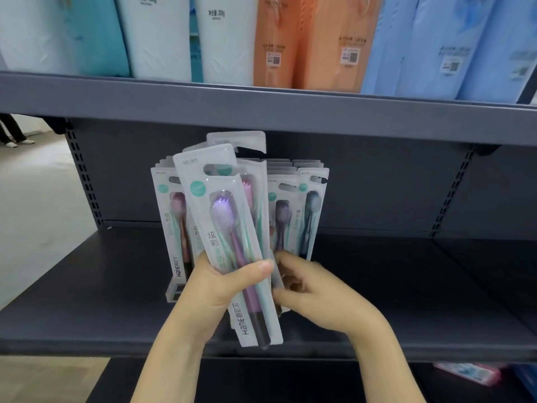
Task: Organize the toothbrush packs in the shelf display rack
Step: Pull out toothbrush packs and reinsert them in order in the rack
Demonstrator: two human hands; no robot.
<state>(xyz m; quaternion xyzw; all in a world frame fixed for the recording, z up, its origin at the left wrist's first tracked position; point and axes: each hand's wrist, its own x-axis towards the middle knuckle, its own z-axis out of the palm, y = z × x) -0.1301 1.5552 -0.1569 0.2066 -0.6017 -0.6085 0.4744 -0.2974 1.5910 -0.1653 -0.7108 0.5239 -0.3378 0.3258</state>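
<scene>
Gripped in my left hand (216, 282) is a small stack of toothbrush packs, fingers curled round the lower half and the thumb pressed across the face of the front pack (229, 239). That pack sits at the centre of the frame, long axis close to upright but leaning, hang-tab end toward the upper left, handle end toward the lower right, sticking out below the grip. Its purple brush head points up. Behind it further packs fan out from the same hold, one tab (236, 141) rising highest.

To the right, my right hand (312, 289) has its fingers bent against the edge of the stack; whether it pinches a pack or only touches I cannot tell.

Beyond the hands, rows of packs (305, 205) stand upright in a clear display rack (172, 293) on the dark grey shelf (406, 301), a pink brush on the left, purple and dark teal ones on the right.

Across the top, an upper shelf (290, 112) carries tall soft packages in teal, white, orange and blue (305, 39). At the upper left, pale floor (35, 199) shows.
</scene>
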